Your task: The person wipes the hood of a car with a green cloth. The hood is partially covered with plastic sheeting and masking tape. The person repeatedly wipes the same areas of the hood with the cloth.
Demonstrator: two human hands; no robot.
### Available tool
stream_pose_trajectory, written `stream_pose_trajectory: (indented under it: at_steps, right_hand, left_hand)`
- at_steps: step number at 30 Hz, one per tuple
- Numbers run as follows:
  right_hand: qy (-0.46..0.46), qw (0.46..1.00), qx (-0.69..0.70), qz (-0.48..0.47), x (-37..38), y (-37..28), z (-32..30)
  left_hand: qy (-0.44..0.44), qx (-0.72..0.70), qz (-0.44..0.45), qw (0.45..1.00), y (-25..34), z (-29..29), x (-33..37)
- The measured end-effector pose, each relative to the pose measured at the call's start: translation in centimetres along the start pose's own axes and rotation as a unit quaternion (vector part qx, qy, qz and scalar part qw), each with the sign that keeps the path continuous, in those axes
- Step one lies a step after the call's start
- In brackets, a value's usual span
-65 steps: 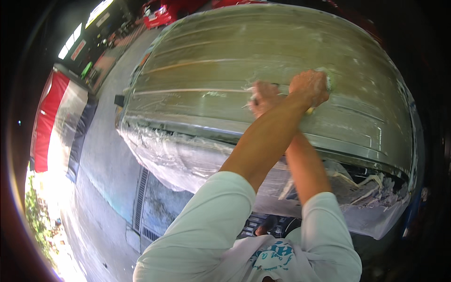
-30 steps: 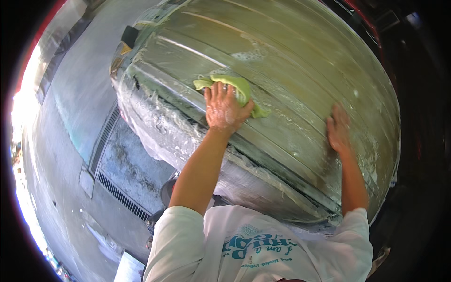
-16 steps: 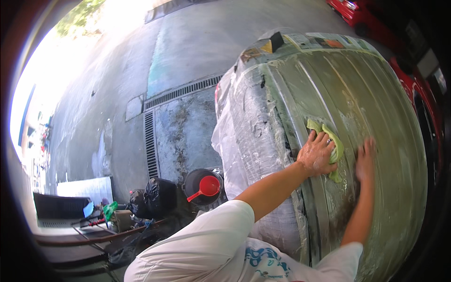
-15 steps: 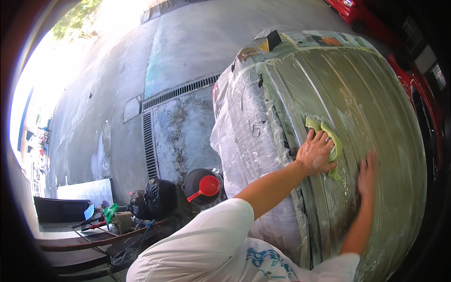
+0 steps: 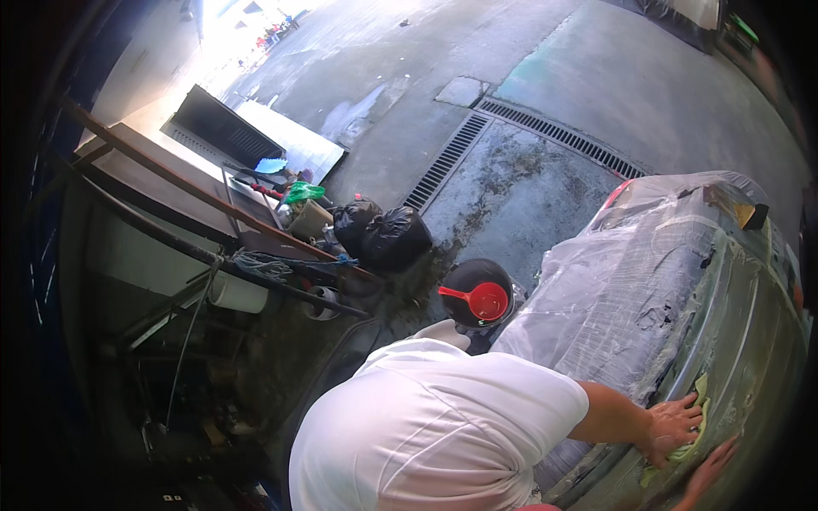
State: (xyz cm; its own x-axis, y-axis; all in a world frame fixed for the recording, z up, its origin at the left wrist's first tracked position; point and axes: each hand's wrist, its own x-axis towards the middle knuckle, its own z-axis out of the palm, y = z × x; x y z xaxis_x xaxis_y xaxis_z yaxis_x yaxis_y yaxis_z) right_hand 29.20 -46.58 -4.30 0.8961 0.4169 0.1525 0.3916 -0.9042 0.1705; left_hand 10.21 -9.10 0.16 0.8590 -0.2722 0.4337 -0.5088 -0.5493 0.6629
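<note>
My left hand [image 5: 671, 428] presses a yellow-green cloth [image 5: 700, 417] onto the ribbed, grey-green vehicle roof [image 5: 750, 341], its fingers gripping the cloth. The roof looks wet. My right hand [image 5: 714, 469] rests on the roof just beside the cloth, its fingers stretched out and nothing seen in it. Part of this hand's arm is cut off at the lower edge. Translucent plastic sheeting [image 5: 613, 294] wraps the vehicle's side, along the edge of the bare roof.
A black bucket [image 5: 452, 277] with a red dipper [image 5: 487, 301] stands on the floor beside the vehicle. Black rubbish bags [image 5: 396, 238], a green bag [image 5: 303, 192] and a rusty metal frame [image 5: 196, 183] are to the left. Floor drain grates [image 5: 447, 157] lie beyond.
My view has swung left, so the vehicle and both hands now sit at the lower right. My right hand is closer to the cloth. My left hand keeps hold of the cloth.
</note>
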Motion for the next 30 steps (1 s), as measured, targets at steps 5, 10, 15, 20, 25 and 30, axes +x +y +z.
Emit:
stream_pose_trajectory:
  at_steps: [5,10,15,20,25,30]
  right_hand:
    - [-0.178,0.972,-0.135,0.076,13.7,-12.7,-5.4]
    - [-0.026,0.977,0.204,0.053,-10.1,0.4,4.9]
    - [-0.168,0.95,0.226,0.137,-16.8,-11.4,-16.0]
    - [-0.131,0.975,0.17,0.055,-5.6,-13.7,-13.9]
    - [-0.096,0.986,0.103,0.083,15.9,-14.2,-7.6]
    - [-0.108,0.991,0.067,0.036,13.0,-16.0,-7.2]
  left_hand:
    - [0.039,-0.024,-0.02,0.999,-0.7,0.3,-0.8]
    - [-0.084,-0.034,0.005,0.996,0.7,0.6,1.2]
    - [-0.155,0.08,-0.109,0.979,0.7,-5.1,1.0]
    - [-0.095,0.108,-0.038,0.989,0.6,-3.6,1.3]
    - [-0.186,0.105,-0.042,0.976,2.0,-3.7,2.3]
    - [-0.113,0.122,-0.042,0.985,0.8,-3.9,1.4]
